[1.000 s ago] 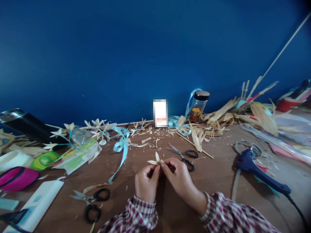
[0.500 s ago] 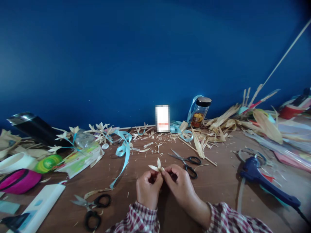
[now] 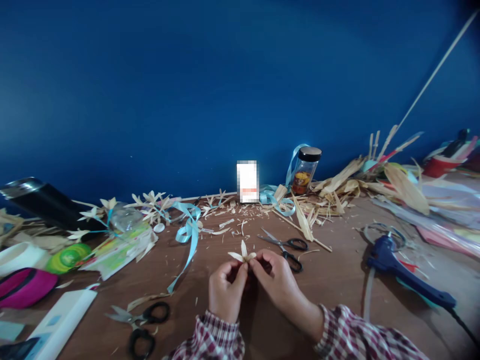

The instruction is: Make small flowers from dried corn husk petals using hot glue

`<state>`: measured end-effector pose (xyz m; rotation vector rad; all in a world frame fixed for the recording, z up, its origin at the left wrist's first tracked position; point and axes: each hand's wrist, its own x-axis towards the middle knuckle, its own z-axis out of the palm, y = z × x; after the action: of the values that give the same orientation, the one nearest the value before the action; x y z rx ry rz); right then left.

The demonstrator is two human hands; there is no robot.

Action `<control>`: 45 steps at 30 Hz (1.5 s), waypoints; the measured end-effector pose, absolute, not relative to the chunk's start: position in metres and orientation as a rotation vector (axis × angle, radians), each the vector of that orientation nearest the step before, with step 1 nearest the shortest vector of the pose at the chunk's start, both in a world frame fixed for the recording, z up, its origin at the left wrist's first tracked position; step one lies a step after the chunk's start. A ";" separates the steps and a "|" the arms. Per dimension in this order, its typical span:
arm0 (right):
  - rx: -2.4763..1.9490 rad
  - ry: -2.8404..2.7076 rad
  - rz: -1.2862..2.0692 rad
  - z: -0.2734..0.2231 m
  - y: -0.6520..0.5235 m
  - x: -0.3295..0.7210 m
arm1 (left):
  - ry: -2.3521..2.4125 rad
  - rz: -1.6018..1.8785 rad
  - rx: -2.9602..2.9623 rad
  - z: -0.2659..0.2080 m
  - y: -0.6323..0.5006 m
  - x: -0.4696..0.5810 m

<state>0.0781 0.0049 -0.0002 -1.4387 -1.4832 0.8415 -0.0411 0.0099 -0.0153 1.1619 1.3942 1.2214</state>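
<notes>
Between my fingertips is a small cream flower (image 3: 244,254) of pointed petals that look like dried corn husk. My left hand (image 3: 227,291) pinches it from the left, thumb toward me. My right hand (image 3: 280,285) pinches its right side with thumb and forefinger. The base of the flower is hidden behind the fingers. Just beyond my right hand lie black-handled scissors (image 3: 287,246), blades pointing away to the left. A second pair of scissors (image 3: 140,319) rests on the table left of my left sleeve.
A blue glue gun (image 3: 407,272) lies at right with its cord. Husk scraps (image 3: 341,187), a lidded jar (image 3: 305,170) and light-blue ribbon (image 3: 189,232) line the back. Finished-looking husk flowers (image 3: 152,200), a black bottle (image 3: 48,205) and tape rolls (image 3: 28,287) are at left.
The flower's petals have spread, and a petal on the right now shows more beside my right fingertips. Both hands stay pinched on it. The whole view has shifted slightly.
</notes>
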 end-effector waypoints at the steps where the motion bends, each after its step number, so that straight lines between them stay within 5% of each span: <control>1: -1.435 -1.481 0.846 0.000 0.005 0.078 | 1.393 1.215 1.162 -0.016 0.010 -0.041; 45: -1.151 -1.140 1.205 -0.003 0.010 0.076 | 1.336 1.114 1.249 -0.006 0.006 -0.041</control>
<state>0.0762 0.0101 -0.0031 -1.1511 -1.1395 1.2046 -0.0408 0.0062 -0.0064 1.2491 1.3357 1.1141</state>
